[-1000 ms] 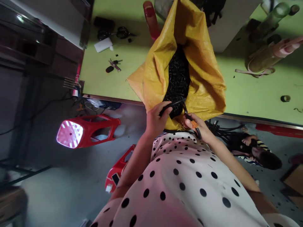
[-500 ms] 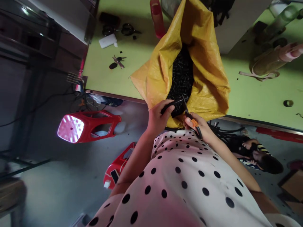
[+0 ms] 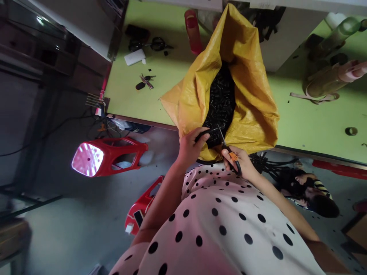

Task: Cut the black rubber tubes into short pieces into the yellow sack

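Observation:
My left hand [image 3: 189,148] is closed around a black ribbed strip or tube [image 3: 211,131], whose free end points right over the sack's mouth. In my right hand [image 3: 243,162] are scissors [image 3: 234,157] with black and orange handles. Their blades point up and away from me and meet the free end of the ribbed piece; whether they are cutting it is too small to tell. Directly below lies a yellow woven sack [image 3: 252,95], its mouth spread wide, with many short black pieces [image 3: 221,89] inside.
The green table [image 3: 169,72] carries keys [image 3: 146,81], a white box-like item [image 3: 134,57], another pair of scissors [image 3: 157,44], a red bottle-like object [image 3: 193,32] and a pink bottle [image 3: 332,78]. Red stools [image 3: 114,156] stand at left. Two people [image 3: 315,191] are low at right.
The view has shifted, so the table and sack sit slightly lower. The scissors have moved a little left along the ribbed piece, and less of it shows beyond the blades.

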The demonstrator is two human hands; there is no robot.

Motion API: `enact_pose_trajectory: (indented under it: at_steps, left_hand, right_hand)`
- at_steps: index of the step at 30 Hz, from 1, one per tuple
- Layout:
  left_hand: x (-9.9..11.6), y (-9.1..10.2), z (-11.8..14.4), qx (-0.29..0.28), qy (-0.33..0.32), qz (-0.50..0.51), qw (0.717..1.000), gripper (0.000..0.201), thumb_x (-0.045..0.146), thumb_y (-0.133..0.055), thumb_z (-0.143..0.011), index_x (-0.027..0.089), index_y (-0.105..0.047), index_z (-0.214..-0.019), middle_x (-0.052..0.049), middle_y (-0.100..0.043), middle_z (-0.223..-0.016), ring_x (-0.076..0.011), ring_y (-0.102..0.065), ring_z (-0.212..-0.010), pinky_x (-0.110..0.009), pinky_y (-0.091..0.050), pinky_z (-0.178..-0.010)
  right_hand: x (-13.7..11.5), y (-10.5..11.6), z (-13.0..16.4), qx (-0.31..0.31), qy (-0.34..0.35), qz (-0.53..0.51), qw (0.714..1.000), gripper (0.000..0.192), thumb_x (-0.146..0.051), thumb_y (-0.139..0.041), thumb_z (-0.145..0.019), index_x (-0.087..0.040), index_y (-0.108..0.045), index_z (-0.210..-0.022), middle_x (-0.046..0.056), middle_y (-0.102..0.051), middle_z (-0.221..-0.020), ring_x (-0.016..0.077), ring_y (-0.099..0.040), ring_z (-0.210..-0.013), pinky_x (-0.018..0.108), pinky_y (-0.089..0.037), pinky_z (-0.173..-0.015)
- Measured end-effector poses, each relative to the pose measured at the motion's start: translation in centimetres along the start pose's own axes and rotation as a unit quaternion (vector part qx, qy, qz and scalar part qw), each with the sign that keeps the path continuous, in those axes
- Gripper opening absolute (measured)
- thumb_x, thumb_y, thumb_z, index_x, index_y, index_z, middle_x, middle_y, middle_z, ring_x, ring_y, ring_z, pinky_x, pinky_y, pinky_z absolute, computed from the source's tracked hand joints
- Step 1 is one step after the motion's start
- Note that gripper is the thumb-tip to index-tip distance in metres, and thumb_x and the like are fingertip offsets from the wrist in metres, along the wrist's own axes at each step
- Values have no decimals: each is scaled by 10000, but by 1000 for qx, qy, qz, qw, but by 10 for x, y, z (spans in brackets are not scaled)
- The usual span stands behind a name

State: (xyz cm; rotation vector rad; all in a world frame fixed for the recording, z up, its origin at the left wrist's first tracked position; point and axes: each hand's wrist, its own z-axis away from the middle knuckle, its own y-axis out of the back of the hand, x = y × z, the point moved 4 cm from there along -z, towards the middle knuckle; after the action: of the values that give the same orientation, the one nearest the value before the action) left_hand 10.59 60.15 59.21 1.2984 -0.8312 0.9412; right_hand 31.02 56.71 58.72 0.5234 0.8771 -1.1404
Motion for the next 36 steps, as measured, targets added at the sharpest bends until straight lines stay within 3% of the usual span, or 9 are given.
enact_pose_trajectory:
  at_steps: [8,14,22,27,31,36]
  left_hand:
    - [-10,3,0,0,4,-24,1000,288,395,-653,-1000,220,-796,-1178,-58,-842,-1171,-226,-778,-1106,-354,-595,-1036]
    - [-15,2,-2,-122,-31,-69,990,318,422,-621,-1007,235,-791,-1200,-63,-839,-1177,-252,-775,-1096,-386,-591,-1019]
    - [-23,2,-8,-27,4,-41,999,285,426,-635,-992,233,-779,-1144,-47,-836,-1123,-237,-769,-1067,-373,-591,-1008]
    - [-23,7,-6,58,30,-12,998,305,457,-670,-973,206,-764,-1116,-43,-827,-1057,-213,-763,-1007,-329,-590,-938]
    - [-19,5,-6,59,18,-15,998,258,437,-670,-970,209,-743,-1065,-15,-798,-951,-183,-742,-902,-292,-572,-835]
    - [-11,-1,-5,8,7,-18,1000,223,397,-673,-973,220,-752,-1081,-24,-808,-976,-195,-750,-919,-315,-569,-858]
  right_hand:
    - [16,-7,-14,38,-15,-19,999,712,-843,-837,-712,-263,-428,-655,-37,-512,-505,125,-468,-414,270,-319,-412]
    - [9,5,-25,9,10,38,999,683,-852,-789,-760,-228,-518,-708,0,-611,-610,127,-529,-536,268,-407,-529]
    - [15,1,-29,23,6,70,997,719,-922,-700,-779,-256,-452,-670,-9,-557,-497,145,-496,-430,284,-351,-463]
    - [19,8,-30,25,49,113,992,694,-857,-776,-755,-240,-463,-701,-35,-490,-625,129,-443,-575,284,-337,-553]
    - [22,12,-25,-17,44,146,988,649,-848,-721,-813,-224,-553,-872,-17,-532,-789,158,-480,-715,301,-383,-652]
    - [20,6,-22,-23,56,172,983,674,-891,-633,-857,-224,-561,-926,-1,-578,-829,174,-504,-745,321,-396,-692]
